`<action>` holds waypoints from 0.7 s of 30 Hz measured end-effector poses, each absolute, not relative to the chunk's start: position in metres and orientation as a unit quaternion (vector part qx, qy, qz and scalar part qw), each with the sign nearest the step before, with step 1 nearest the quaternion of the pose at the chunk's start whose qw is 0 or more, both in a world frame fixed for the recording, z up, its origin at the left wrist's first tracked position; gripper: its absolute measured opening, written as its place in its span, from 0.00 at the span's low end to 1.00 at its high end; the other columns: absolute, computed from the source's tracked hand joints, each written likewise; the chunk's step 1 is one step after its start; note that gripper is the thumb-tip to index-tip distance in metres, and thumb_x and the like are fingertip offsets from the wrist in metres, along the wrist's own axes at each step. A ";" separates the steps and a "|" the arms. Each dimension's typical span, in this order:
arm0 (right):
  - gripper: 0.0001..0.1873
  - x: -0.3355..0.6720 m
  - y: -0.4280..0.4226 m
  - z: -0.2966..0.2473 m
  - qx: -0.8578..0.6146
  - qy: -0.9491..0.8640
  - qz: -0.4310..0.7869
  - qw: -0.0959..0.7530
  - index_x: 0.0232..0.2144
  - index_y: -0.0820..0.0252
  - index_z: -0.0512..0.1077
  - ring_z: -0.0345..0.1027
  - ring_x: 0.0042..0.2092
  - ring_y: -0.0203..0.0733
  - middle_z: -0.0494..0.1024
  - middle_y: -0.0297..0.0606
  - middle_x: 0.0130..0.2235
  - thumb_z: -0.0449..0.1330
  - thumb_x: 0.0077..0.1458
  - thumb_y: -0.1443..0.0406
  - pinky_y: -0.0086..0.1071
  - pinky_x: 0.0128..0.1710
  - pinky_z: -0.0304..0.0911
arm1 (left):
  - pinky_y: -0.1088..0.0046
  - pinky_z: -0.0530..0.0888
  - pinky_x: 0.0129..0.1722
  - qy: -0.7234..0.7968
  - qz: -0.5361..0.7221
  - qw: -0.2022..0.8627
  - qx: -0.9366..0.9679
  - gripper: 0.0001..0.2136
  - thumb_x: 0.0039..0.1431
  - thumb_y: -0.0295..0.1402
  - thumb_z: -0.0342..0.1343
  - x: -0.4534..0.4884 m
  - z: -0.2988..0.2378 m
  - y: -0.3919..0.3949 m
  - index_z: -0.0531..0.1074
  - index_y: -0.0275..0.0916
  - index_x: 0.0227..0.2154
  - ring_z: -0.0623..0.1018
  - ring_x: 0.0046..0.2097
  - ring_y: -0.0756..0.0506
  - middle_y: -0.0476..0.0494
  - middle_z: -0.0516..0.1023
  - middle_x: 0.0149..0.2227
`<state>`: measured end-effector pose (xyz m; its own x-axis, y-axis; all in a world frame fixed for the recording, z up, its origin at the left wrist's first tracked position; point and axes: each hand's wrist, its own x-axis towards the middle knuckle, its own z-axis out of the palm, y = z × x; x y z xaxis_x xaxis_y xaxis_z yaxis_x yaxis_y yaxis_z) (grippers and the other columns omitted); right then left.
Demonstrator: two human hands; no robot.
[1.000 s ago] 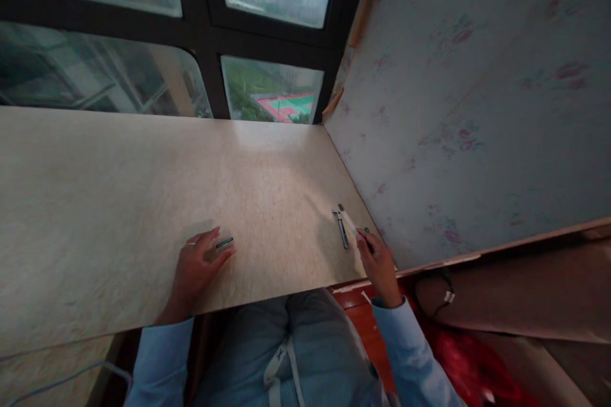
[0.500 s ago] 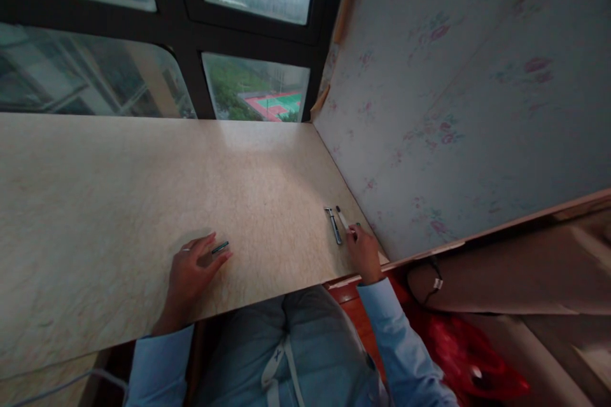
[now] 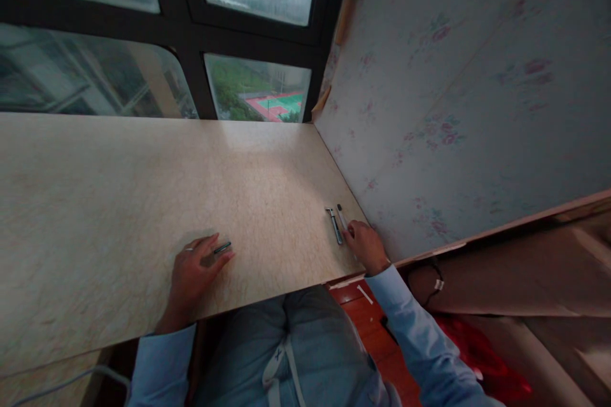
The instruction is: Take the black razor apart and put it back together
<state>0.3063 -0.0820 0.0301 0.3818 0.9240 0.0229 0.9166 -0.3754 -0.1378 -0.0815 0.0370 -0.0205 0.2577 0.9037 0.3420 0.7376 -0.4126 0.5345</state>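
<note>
My left hand (image 3: 196,272) rests on the table with thumb and fingers apart. In the gap between them is a short dark rod with a shiny side (image 3: 222,247); its kind is too small to make out. Over by the wall, my right hand (image 3: 365,243) has its fingers closed at the lower part of a toothbrush (image 3: 341,213). The brush's dark head points away from me, and its pale handle runs under my fingertips. Just left of it a razor (image 3: 335,226) with a dark handle lies on the table, roughly alongside the brush.
The pale table (image 3: 267,203) reaches back to dark-framed windows (image 3: 258,38). A flower-patterned wall panel (image 3: 429,127) bounds its right side, close to my right hand. A pale cable (image 3: 71,383) runs at the lower left. Red fabric or plastic (image 3: 491,359) lies below on the right.
My right hand has turned and shifted slightly, its forearm swinging to the right. A small green bit beside that hand is now hidden. The left hand is nearly unmoved.
</note>
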 end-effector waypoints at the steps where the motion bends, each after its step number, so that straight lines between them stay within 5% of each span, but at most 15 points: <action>1: 0.07 0.306 -0.082 0.031 -0.828 -0.557 0.030 0.059 0.32 0.62 0.72 0.71 0.36 0.42 0.77 0.44 0.35 0.56 0.60 0.65 0.31 0.33 0.54 | 0.56 0.74 0.49 0.523 0.312 0.137 0.781 0.25 0.51 0.53 0.56 -0.082 -0.021 0.037 0.75 0.39 0.44 0.78 0.46 0.36 0.38 0.79 0.43; 10: 0.07 0.309 -0.086 0.030 -0.827 -0.555 0.023 0.079 0.34 0.60 0.73 0.71 0.39 0.42 0.77 0.42 0.37 0.56 0.60 0.64 0.29 0.35 0.56 | 0.59 0.75 0.48 0.498 0.345 0.168 0.777 0.26 0.52 0.52 0.57 -0.078 -0.017 0.026 0.72 0.40 0.48 0.78 0.46 0.39 0.40 0.76 0.47; 21: 0.12 0.271 -0.097 0.039 -0.737 -0.595 0.035 0.319 0.36 0.62 0.74 0.68 0.30 0.40 0.76 0.40 0.33 0.54 0.61 0.61 0.33 0.34 0.63 | 0.62 0.78 0.44 0.439 0.391 0.251 0.769 0.24 0.54 0.46 0.60 -0.037 -0.012 0.004 0.68 0.41 0.51 0.78 0.42 0.44 0.40 0.72 0.49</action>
<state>0.2706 -0.0968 0.0389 0.2899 0.8990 0.3281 0.8542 -0.0885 -0.5123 -0.0371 0.0039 -0.0115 0.3086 0.8717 0.3806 0.4786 -0.4881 0.7299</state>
